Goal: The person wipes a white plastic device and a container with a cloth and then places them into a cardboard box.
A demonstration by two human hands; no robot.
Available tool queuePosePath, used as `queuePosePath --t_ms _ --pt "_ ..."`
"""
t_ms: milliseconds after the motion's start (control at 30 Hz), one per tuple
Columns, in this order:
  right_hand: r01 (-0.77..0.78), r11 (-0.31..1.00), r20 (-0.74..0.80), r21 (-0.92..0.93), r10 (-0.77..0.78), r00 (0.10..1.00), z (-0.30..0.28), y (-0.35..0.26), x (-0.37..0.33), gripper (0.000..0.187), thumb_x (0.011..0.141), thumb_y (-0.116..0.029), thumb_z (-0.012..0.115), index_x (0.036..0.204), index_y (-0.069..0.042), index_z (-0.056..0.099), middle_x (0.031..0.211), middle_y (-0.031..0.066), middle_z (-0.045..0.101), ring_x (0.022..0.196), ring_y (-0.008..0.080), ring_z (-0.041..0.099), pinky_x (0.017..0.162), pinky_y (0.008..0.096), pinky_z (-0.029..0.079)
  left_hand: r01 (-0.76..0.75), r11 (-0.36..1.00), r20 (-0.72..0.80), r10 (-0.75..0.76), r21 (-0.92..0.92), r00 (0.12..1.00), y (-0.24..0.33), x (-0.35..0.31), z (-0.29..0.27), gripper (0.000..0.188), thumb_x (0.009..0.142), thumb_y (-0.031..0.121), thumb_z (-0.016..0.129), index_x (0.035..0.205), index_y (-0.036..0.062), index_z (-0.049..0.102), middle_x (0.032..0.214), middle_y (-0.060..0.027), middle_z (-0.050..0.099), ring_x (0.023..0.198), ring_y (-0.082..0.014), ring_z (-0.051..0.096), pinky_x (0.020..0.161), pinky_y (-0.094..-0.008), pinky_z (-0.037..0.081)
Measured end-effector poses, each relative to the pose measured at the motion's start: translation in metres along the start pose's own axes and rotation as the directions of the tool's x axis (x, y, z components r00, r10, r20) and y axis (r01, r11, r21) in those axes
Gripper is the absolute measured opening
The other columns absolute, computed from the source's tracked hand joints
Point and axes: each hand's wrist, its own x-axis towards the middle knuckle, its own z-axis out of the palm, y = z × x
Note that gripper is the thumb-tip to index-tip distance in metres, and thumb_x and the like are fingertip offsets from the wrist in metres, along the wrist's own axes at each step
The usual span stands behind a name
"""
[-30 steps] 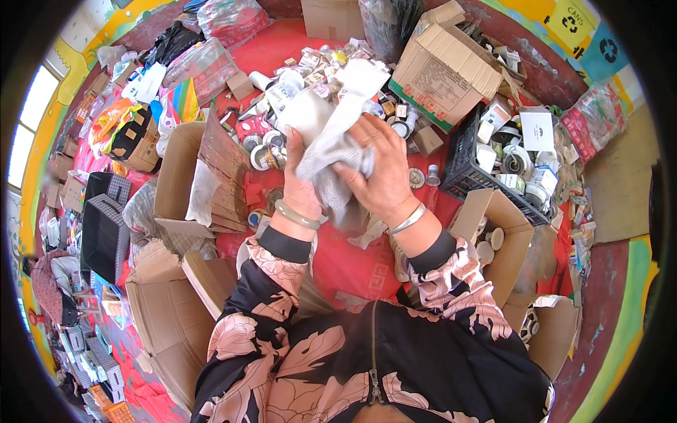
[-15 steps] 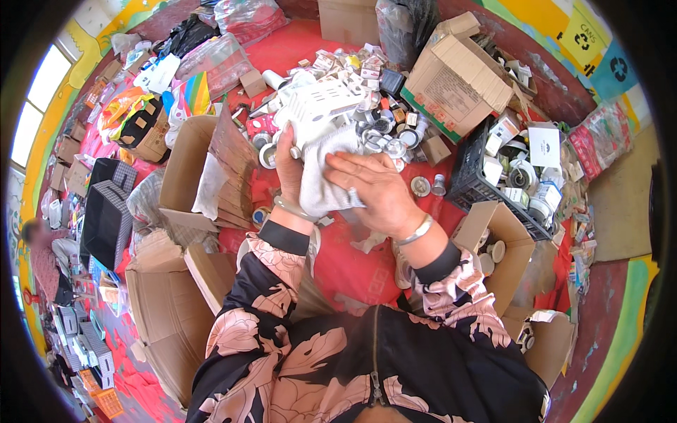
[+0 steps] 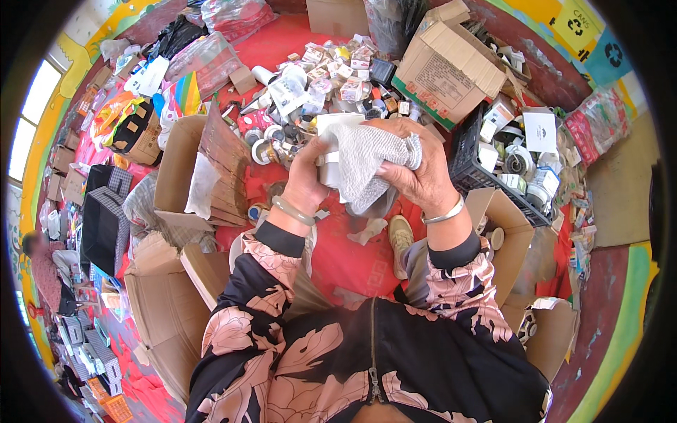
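Observation:
In front of me, my left hand (image 3: 308,169) is closed on a white slotted plastic rack (image 3: 330,125), with its thumb along the near side. A whitish knit cloth (image 3: 368,158) drapes over the rack's front and hides much of it. My right hand (image 3: 421,169) grips the cloth's right side, its thumb bent over the fabric and its fingers mostly behind. Beyond both hands lies a heap of small boxes and round containers (image 3: 338,69) on the red floor covering (image 3: 342,257).
At right stand a black crate of white items (image 3: 469,166), a large carton (image 3: 451,74) and an open box (image 3: 511,247). To the left are open cartons (image 3: 185,158) and black baskets (image 3: 102,233). A person (image 3: 46,268) sits at far left. My shoe (image 3: 400,243) is below my hands.
The rack has been turned so its slotted face no longer shows, and it sits nearer me. My right hand went from lying flat on the cloth to gripping it, further right.

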Motion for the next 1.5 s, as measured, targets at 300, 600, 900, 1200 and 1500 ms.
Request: queuePosePath --t_ms 300,600,900,1200,1500 --pt "-0.117 0.975 -0.209 0.188 0.156 0.965 0.009 0.000 -0.011 0.016 0.083 -0.006 0.059 0.095 0.003 0.063 0.084 0.0084 0.066 0.075 0.0143 0.061 0.068 0.0269 0.049 -0.056 0.952 0.057 0.040 0.302 0.998 0.001 -0.006 0.014 0.055 0.075 0.025 0.059 0.122 0.0002 0.042 0.111 -0.0108 0.055 0.100 -0.0206 0.055 0.085 -0.0330 0.045" --pt "-0.042 0.817 -0.478 0.575 0.378 0.793 -0.063 0.013 -0.013 0.034 0.085 -0.021 0.049 0.113 -0.003 0.053 0.110 0.0106 0.057 0.096 0.0220 0.056 0.082 0.0321 0.047 0.100 0.969 0.186 -0.058 -0.224 0.981 0.013 0.007 -0.020 0.044 0.081 0.018 0.058 0.120 -0.0008 0.047 0.106 -0.0150 0.058 0.099 -0.0284 0.058 0.086 -0.0422 0.048" --pt "0.009 0.997 0.160 -0.072 0.003 0.987 0.015 0.023 -0.002 0.053 0.063 0.004 0.062 0.114 -0.013 0.057 0.114 0.0124 0.057 0.108 0.0315 0.053 0.089 0.0351 0.045 0.180 0.968 0.366 -0.105 -0.177 0.925 0.002 -0.009 -0.001 0.044 0.089 0.037 0.045 0.120 0.0056 0.048 0.113 -0.0134 0.057 0.099 -0.0269 0.059 0.083 -0.0411 0.051" --pt "-0.300 0.949 -0.232 -0.098 0.271 0.934 0.044 0.034 -0.014 0.031 0.075 -0.013 0.062 0.106 -0.013 0.059 0.074 0.0165 0.062 0.070 0.0345 0.062 0.060 0.0368 0.049 0.042 0.999 0.316 -0.034 -0.017 0.948 0.003 -0.008 0.004 0.039 0.089 0.024 0.049 0.122 0.0049 0.047 0.117 -0.0104 0.055 0.101 -0.0241 0.059 0.085 -0.0382 0.051" --pt "-0.359 0.555 -0.294 0.751 0.767 0.570 0.003 0.051 -0.022 0.026 0.089 -0.022 0.049 0.101 0.000 0.055 0.075 0.0065 0.058 0.058 0.0161 0.057 0.048 0.0296 0.046 0.348 0.934 0.152 -0.334 -0.080 0.930 0.011 -0.033 0.039 0.047 0.083 0.026 0.061 0.117 -0.0033 0.049 0.106 -0.0177 0.059 0.092 -0.0275 0.061 0.079 -0.0399 0.051"
